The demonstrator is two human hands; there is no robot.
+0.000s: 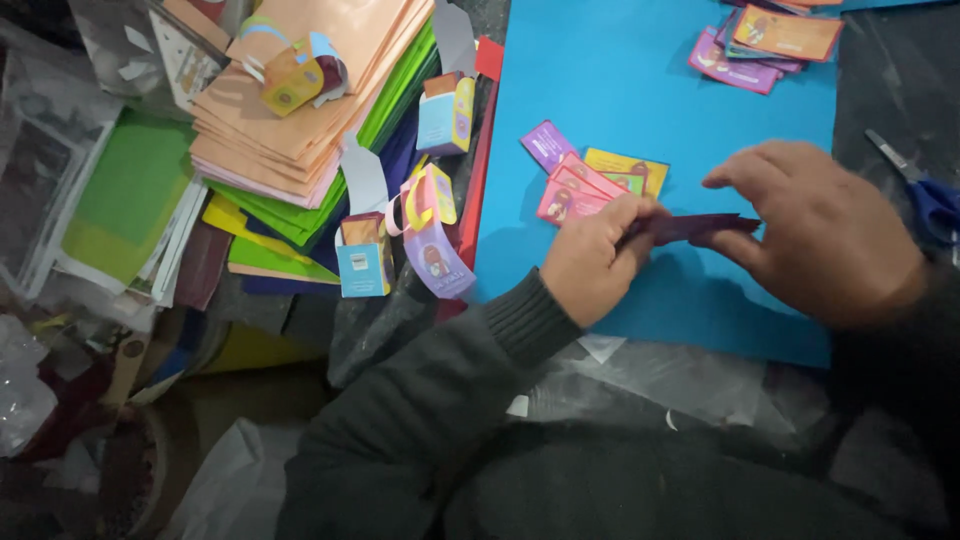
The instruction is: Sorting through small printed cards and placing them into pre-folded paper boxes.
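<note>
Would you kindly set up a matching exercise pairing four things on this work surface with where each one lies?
Things:
1. scissors
2. purple strip
3. paper stack
4. loose cards

Places:
A. top left, beside the blue sheet
B. held between the left hand and the right hand
C. far right, on the dark surface off the sheet
D. on the blue sheet, just above the left hand

Pairs: 1-C, 2-B, 3-A, 4-D
</note>
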